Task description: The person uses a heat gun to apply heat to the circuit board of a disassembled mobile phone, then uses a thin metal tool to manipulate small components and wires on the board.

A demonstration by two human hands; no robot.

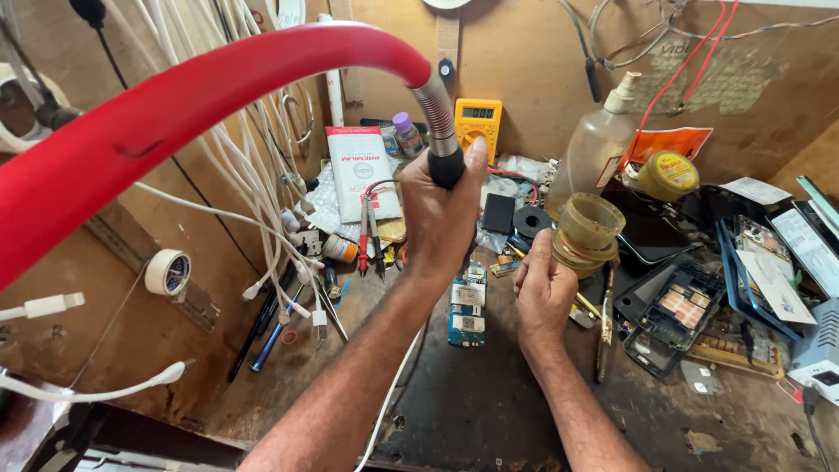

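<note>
A cluttered wooden workbench [489,411] backed by brown board walls, with white cables [253,183] hanging down the left side; a yellow multimeter [478,121] leans against the back wall. The left hand [440,218] is raised above the bench, its fingers wrapped tight round the black handle [446,166] at the end of a ribbed metal gooseneck [434,109], which runs into a thick red hose [175,114] arching across the upper left. The right hand [544,293] rests lower, just right of the left wrist, fingers curled into a loose fist; whether it pinches anything cannot be told. Between the two hands, flat on the bench, lies a bare phone circuit board [468,310]. Just beyond the right hand stands a stack of amber tape rolls [587,232]; behind it a clear plastic squeeze bottle [597,144] with a nozzle cap, its contents not discernible; to its right a small round yellow tin [668,175], lid on. An opened black phone housing [669,310] lies to the right, showing its inner parts; a roll of white tape [167,272] hangs on the left wall.
</note>
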